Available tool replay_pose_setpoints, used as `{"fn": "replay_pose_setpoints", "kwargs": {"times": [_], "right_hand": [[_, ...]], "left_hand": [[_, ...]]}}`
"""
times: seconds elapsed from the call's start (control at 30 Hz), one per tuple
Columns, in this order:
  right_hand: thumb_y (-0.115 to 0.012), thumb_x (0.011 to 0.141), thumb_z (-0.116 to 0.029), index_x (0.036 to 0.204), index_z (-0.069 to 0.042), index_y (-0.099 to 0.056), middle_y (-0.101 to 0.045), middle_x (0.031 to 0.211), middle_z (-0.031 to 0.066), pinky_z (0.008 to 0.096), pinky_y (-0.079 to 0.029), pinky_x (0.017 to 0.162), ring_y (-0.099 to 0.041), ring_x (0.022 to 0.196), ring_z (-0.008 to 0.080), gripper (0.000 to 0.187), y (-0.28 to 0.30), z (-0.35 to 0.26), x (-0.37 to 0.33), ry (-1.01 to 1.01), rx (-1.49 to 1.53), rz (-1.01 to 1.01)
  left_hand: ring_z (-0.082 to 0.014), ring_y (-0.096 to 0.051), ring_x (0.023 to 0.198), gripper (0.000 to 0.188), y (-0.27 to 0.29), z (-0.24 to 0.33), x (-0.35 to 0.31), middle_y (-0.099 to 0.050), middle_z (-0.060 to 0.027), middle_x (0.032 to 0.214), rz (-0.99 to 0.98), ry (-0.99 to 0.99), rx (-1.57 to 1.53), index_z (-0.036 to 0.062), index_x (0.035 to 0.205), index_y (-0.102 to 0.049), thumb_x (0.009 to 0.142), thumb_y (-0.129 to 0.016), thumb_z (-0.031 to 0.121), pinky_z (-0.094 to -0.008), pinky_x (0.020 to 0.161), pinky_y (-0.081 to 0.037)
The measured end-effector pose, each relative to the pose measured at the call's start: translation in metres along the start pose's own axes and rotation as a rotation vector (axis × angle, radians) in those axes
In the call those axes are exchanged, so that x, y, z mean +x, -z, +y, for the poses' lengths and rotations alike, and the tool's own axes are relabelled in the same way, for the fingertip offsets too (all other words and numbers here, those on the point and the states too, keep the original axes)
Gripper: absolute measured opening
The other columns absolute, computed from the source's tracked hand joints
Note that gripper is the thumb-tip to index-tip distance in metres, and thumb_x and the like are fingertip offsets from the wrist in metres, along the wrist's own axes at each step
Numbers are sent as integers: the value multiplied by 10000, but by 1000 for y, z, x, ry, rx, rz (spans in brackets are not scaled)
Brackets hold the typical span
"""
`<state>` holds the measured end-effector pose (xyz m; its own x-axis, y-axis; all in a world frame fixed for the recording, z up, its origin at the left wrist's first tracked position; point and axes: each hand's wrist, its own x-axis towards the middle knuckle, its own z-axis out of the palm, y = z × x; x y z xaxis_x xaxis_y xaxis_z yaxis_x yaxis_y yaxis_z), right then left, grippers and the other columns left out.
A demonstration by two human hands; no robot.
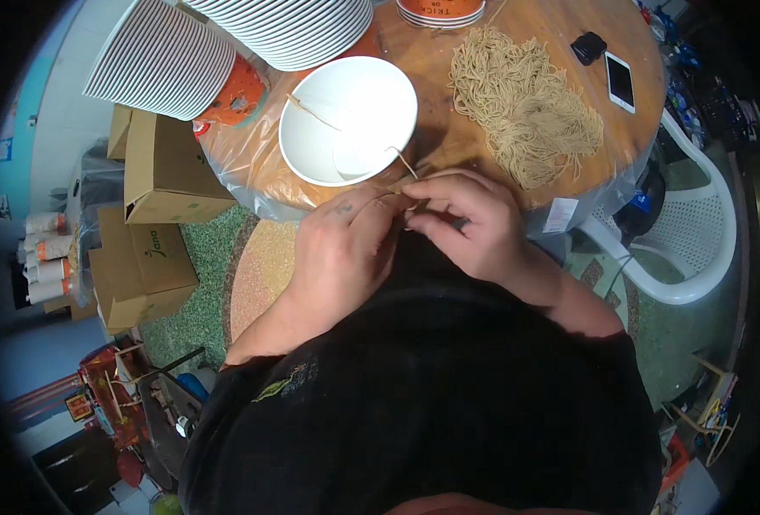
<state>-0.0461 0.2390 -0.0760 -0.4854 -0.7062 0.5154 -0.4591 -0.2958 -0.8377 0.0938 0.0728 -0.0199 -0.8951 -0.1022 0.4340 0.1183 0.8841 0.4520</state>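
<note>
1. Left hand (346, 230): positioned just below the near rim of the bucket, back of the hand facing the camera. Fingers are curled inward; the fingertips are partly hidden, so their grip cannot be told.
2. Right hand (474, 215): positioned directly beside the left hand, thumb and index finger brought toward the left hand's fingertips. Fingers are bent; whether they pinch the cord cannot be told.
3. Round white bucket with a smooth interior (371, 103): located at the near edge of the table, just beyond the hands, its mouth tilted toward the camera.
4. Thin tan twisted cord (407, 165): a short length shows at the bucket's right rim and runs down to the right hand's fingertips. A second length of tan cord (316, 114) lies across the left rim and extends into the bucket.
5. Loose, tangled pile of tan cord (526, 112): lies on the table to the right of the bucket.
6. Round brown table with a clear plastic cover (560, 17): supports the above, plus a white phone with a dark screen (620, 81) and a small black object (588, 48) near the pile.
7. Two tall stacks of nested orange buckets with white rims (165, 64): located beyond and left of the bucket.
8. White plastic armchair (676, 215): stands right of the table.
</note>
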Motion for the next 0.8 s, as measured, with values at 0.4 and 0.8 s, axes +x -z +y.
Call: {"fn": "replay_pose_setpoints", "kwargs": {"times": [0.4, 0.8], "right_hand": [[-790, 992, 35, 1030, 28, -750, -787, 956, 128, 382, -596, 735, -766, 847, 249, 56, 21, -4, 16, -46, -62, -30], [-865, 952, -23, 1030, -17, -780, -763, 917, 86, 321, -563, 701, -717, 779, 169, 116, -25, 56, 15, -7, 42, 530]], "left_hand": [[-375, -762, 863, 143, 18, 8, 10, -750, -139, 925, -79, -28, 54, 33, 1013, -742, 897, -825, 29, -478, 734, -605], [-138, -715, 817, 228, 22, -59, 70, -807, -90, 959, -339, 355, -343, -21, 1233, -787, 1098, -747, 158, -313, 759, -577]]}}
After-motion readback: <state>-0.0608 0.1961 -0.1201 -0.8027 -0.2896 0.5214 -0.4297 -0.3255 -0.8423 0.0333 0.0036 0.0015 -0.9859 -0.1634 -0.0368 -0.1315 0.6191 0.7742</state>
